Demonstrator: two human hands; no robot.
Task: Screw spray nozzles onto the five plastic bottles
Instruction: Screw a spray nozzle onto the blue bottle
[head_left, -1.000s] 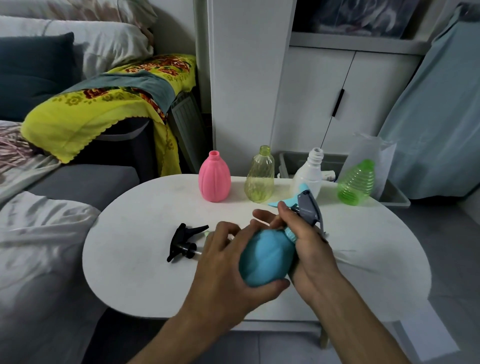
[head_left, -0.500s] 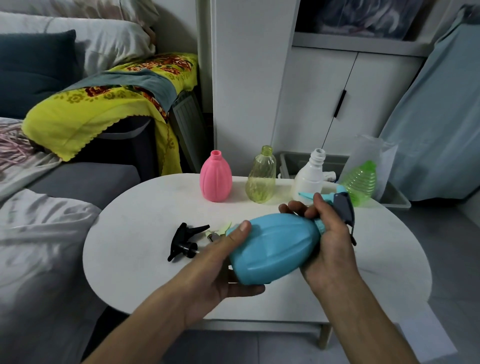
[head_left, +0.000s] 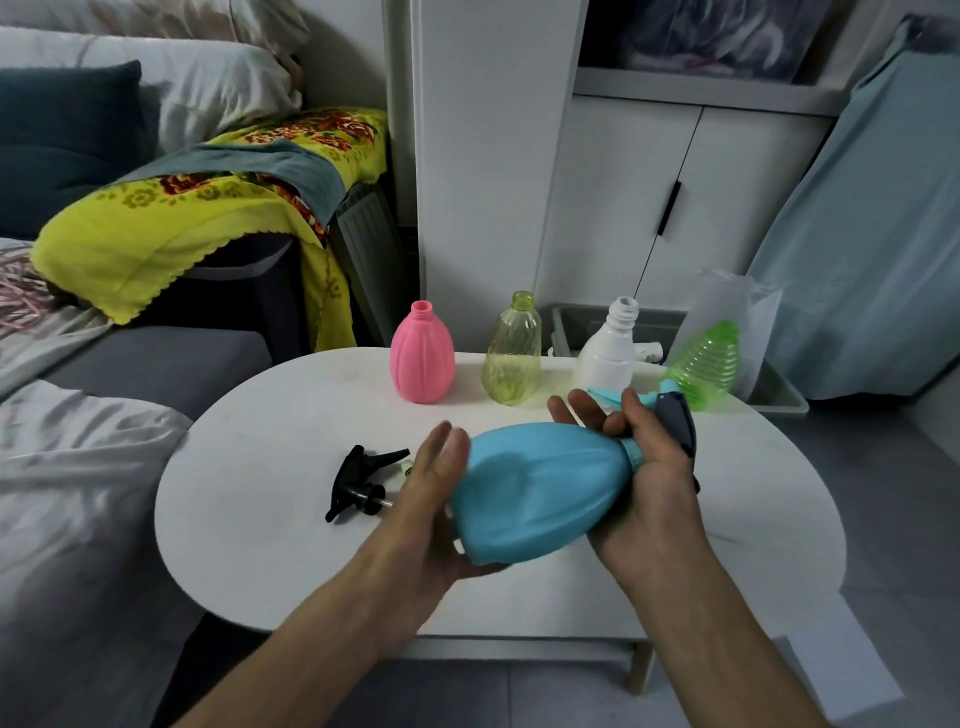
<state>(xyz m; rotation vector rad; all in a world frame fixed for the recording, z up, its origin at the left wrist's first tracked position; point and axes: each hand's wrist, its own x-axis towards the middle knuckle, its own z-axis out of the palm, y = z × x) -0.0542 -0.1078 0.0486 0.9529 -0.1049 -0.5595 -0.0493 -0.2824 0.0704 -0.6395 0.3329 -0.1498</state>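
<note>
A: Which way does the blue bottle (head_left: 540, 499) lie?

B: On its side above the white oval surface (head_left: 260, 545), long axis left to right. The fat base rests in the left hand (head_left: 423, 514); the neck points right into the right hand (head_left: 649, 467).

A: And the fingers?

B: The left fingers (head_left: 444, 457) are spread flat against the base, cupping it, not clenched. The right fingers (head_left: 592, 415) curl around the neck and the dark grey spray nozzle (head_left: 678, 423) with its blue trigger. Whether that collar is fully threaded I cannot tell.

A: Count the rest.

B: Four open-necked bottles beyond the fingertips: a ribbed pink bottle (head_left: 422, 358), a clear yellow bottle (head_left: 511, 356), a smooth white bottle (head_left: 608, 353), and a ridged green bottle (head_left: 709, 364) leaning over. One black nozzle (head_left: 363, 480) lies just left of the left fingers, with a pale green bit peeping from behind them, perhaps another nozzle.
</note>
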